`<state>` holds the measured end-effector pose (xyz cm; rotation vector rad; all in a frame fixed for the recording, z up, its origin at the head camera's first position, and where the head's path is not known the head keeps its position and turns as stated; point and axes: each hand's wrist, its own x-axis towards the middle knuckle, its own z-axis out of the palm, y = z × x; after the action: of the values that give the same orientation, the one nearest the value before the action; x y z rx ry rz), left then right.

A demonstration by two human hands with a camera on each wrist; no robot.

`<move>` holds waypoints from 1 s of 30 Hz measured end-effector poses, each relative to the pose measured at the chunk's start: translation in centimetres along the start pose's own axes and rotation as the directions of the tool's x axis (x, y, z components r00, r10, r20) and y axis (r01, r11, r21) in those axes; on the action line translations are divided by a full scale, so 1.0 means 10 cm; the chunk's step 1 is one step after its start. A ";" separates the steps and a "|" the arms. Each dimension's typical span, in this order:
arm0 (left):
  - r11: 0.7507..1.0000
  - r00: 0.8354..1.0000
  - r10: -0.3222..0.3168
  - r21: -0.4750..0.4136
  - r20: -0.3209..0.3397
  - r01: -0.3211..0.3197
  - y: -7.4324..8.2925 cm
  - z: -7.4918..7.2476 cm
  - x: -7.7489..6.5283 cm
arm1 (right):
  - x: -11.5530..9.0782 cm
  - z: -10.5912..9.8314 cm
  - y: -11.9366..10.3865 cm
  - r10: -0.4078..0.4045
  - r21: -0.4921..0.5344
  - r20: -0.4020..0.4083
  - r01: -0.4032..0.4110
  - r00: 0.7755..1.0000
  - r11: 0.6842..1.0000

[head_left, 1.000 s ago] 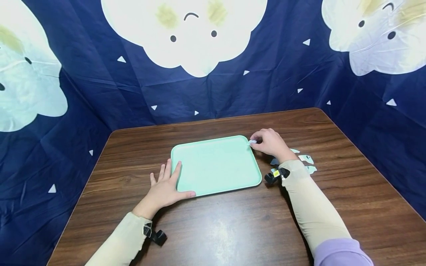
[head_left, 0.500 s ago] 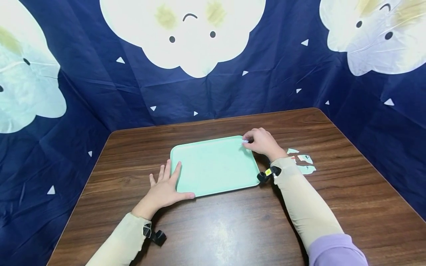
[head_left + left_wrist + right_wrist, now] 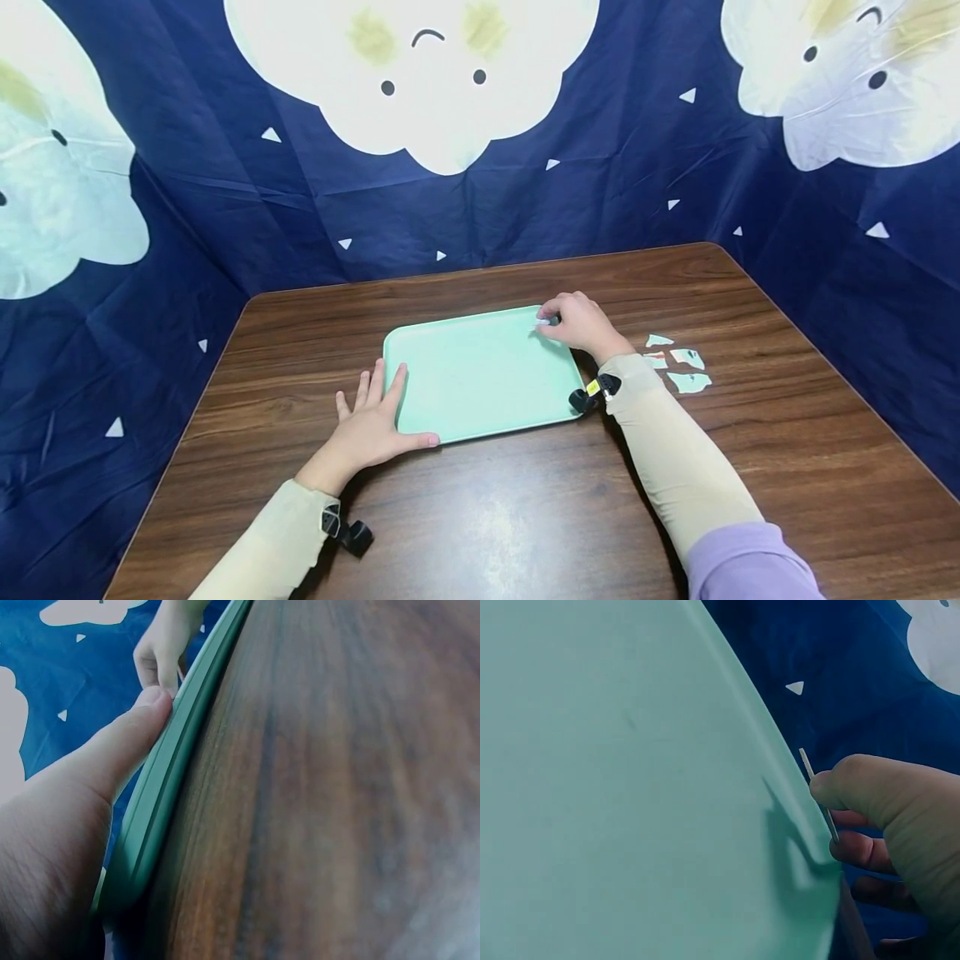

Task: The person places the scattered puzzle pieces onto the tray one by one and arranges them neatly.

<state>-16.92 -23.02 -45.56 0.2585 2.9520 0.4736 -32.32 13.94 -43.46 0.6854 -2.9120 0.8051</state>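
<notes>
A green tray (image 3: 480,375) lies flat near the middle of the brown tabletop (image 3: 487,508), its long sides running left to right. The left hand (image 3: 371,425) is spread wide at the tray's near left corner, fingers straight and thumb stretched out to the right. It grips nothing: the thumb tip touches the near rim, the index fingertip reaches over the left rim, and the two outer fingers lie off to the left of the tray.

The right hand (image 3: 581,325) is over the tray's far right corner. Its thumb and fingers are closed in a pinch on a small, thin piece (image 3: 807,761), which the right wrist view shows edge-on, just by the rim. A shadow falls on the tray below it. What is printed on that piece cannot be made out.

To the right of the tray, four loose pieces lie on the tabletop: a small pale one (image 3: 659,340) farthest away, a red-marked one (image 3: 656,360) at the left, a dark-marked one (image 3: 687,358) at the right, and a wider one (image 3: 688,382) nearest.

Both arms wear cream sleeves with a black device at the wrist. Behind the tabletop hangs a dark blue cloth (image 3: 420,208) with white clouds and small triangles.
</notes>
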 end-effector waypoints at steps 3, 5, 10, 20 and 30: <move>1.000 1.000 -0.005 0.001 0.008 0.005 0.00 0.00 0.00 | 0.00 0.03 0.00 0.007 0.005 0.009 -0.007 1.000 1.000; 1.000 1.000 -0.006 -0.002 0.011 0.006 0.00 0.00 -0.01 | 0.01 0.05 -0.01 0.011 -0.002 0.012 -0.011 1.000 1.000; 1.000 1.000 -0.004 -0.004 0.007 0.004 0.01 0.00 -0.01 | 0.02 0.07 -0.03 0.012 -0.032 0.016 -0.011 1.000 0.999; 1.000 1.000 -0.007 0.000 0.005 0.007 0.02 0.00 0.00 | 0.03 0.11 -0.05 -0.020 -0.120 0.003 0.021 1.000 0.993; 1.000 1.000 -0.005 -0.004 0.007 0.005 0.02 -0.02 -0.01 | 0.06 0.12 -0.08 0.017 -0.167 0.018 -0.014 1.000 0.986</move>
<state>-16.85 -22.86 -45.28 0.2518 2.9438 0.4775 -32.41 12.50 -44.03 0.6590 -2.9613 0.5497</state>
